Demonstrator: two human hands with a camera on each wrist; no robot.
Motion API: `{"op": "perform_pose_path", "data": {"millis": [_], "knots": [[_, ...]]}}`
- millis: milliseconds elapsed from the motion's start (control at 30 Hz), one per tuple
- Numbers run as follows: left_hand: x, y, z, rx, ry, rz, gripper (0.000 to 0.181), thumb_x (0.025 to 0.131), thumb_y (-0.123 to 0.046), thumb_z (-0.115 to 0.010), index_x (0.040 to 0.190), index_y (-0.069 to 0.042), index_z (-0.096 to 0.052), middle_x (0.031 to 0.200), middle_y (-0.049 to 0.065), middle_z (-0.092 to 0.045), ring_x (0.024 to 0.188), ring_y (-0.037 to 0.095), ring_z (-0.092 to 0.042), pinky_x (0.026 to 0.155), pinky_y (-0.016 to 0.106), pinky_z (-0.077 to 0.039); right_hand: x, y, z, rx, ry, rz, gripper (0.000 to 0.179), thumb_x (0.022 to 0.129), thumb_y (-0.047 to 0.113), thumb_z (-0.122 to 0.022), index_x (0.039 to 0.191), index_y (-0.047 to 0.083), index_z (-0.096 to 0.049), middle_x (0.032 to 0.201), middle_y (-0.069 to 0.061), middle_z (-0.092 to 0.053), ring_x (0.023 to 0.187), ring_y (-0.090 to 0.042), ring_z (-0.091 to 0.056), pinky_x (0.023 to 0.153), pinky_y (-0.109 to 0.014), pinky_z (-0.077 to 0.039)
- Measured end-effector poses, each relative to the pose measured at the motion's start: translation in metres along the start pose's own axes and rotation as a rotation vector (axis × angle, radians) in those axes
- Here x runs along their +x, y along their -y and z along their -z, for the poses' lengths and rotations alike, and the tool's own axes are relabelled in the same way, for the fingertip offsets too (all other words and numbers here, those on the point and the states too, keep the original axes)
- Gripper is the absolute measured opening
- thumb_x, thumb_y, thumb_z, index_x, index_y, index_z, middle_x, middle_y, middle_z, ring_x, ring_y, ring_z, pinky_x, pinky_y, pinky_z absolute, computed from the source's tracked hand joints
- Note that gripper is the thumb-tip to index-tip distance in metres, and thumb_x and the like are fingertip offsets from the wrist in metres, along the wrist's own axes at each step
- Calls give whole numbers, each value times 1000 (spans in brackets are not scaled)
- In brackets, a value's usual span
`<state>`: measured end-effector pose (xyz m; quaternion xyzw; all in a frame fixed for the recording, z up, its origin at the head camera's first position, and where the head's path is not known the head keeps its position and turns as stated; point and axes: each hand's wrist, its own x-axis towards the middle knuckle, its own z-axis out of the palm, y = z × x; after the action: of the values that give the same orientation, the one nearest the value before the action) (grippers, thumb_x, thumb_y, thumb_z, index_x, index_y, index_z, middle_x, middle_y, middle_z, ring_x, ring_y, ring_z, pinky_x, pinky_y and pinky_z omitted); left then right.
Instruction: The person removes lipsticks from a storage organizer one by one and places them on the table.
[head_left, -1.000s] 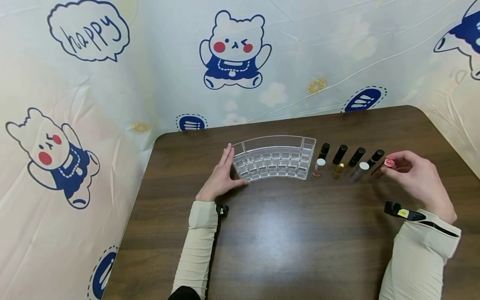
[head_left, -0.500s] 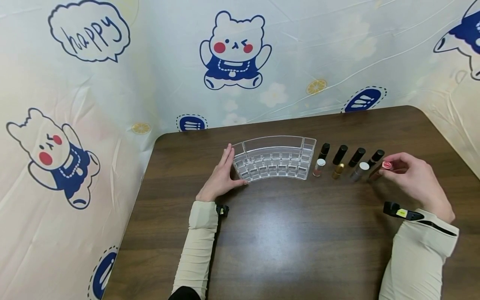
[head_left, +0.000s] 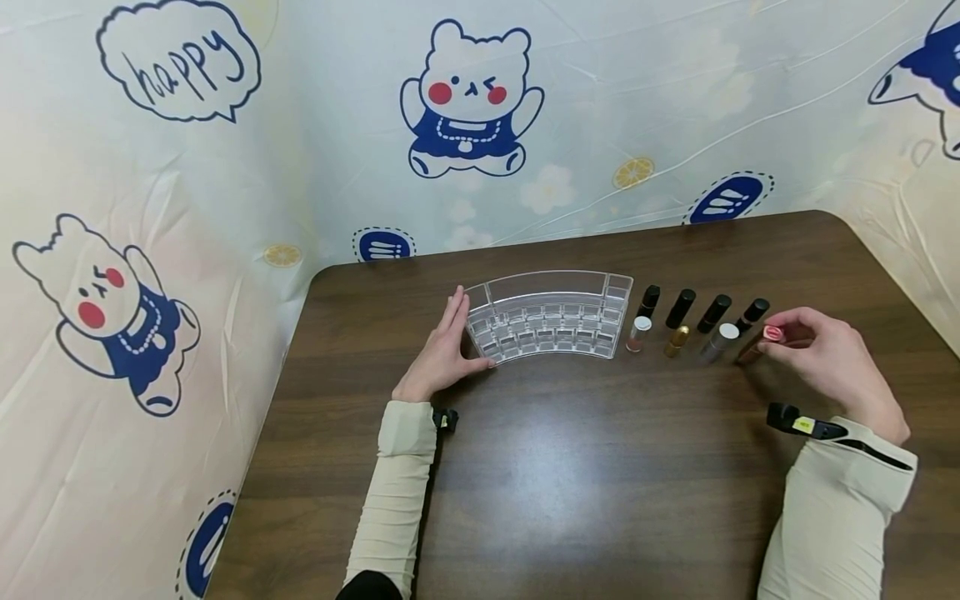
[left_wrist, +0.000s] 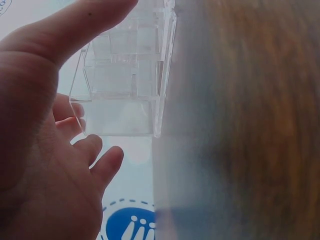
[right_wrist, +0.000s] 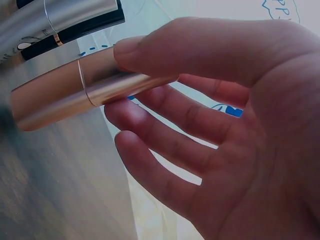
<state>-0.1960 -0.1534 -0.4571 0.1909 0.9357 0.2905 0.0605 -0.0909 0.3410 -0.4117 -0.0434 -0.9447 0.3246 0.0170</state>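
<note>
At the table's middle back stands a clear lipstick organizer point(head_left: 551, 321) with rows of small compartments. My left hand point(head_left: 438, 350) holds its left end, thumb at the front corner and fingers along the side; in the left wrist view two fingertips show behind the clear wall. At right, my right hand point(head_left: 836, 358) pinches a rose-gold lipstick point(right_wrist: 60, 95) with a red-and-white top. The lipstick leans slightly, upper part between thumb and fingers; whether its base touches the table, I cannot tell. Just left of it is a silver-grey tube with a white top point(head_left: 726, 332).
Several black-capped tubes point(head_left: 680, 308) stand in a back row right of the organizer. A gold tube point(head_left: 677, 340) and a white-capped clear tube point(head_left: 638, 333) stand in front of them. Behind the brown table point(head_left: 562, 483) hangs a printed cloth point(head_left: 337, 125).
My right hand has shifted slightly left with the lipstick, toward the silver-grey tube, then stayed nearly still. My left hand and the organizer have not moved.
</note>
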Motion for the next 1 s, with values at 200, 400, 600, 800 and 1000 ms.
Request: {"op": "perform_pose_path", "data": {"millis": [200, 400, 600, 800, 1000], "knots": [[1, -1, 0, -2, 7, 2, 116, 76, -44, -80, 157, -14, -3, 160, -19, 17, 151, 15, 7, 116, 60, -18, 1, 0, 0, 10, 26, 2, 35, 91, 26, -67, 114, 1, -58, 106, -24, -63, 72, 14, -46, 59, -11, -43], [1, -1, 0, 3, 10, 2, 117, 76, -45, -80, 157, -18, 0, 160, -17, 17, 152, 19, 5, 116, 60, -19, 0, 0, 1, 19, 48, 4, 35, 91, 26, -68, 114, 1, -58, 105, -23, -64, 72, 13, -47, 59, -12, -43], [1, -1, 0, 3, 7, 1, 116, 76, -45, -80, 157, -17, -1, 160, -18, 16, 152, 19, 5, 116, 60, -19, 1, -1, 1, 8, 53, 1, 33, 91, 25, -68, 112, 1, -59, 103, -23, -65, 72, 10, -48, 59, -13, -42], [0, -1, 1, -1, 12, 8, 117, 76, -45, -80, 157, -21, 1, 162, -14, 15, 151, 16, 7, 116, 60, -18, 3, -2, 0, 3, 70, 0, 34, 90, 24, -68, 112, 0, -59, 104, -24, -65, 73, 9, -48, 59, -13, -43], [-1, -1, 1, -1, 18, 10, 117, 76, -45, -79, 156, -25, 4, 159, -19, 18, 151, 14, 8, 117, 59, -17, 4, -2, -1, -2, 74, -1, 37, 90, 24, -69, 115, -1, -59, 105, -25, -64, 73, 8, -48, 60, -11, -41]]}}
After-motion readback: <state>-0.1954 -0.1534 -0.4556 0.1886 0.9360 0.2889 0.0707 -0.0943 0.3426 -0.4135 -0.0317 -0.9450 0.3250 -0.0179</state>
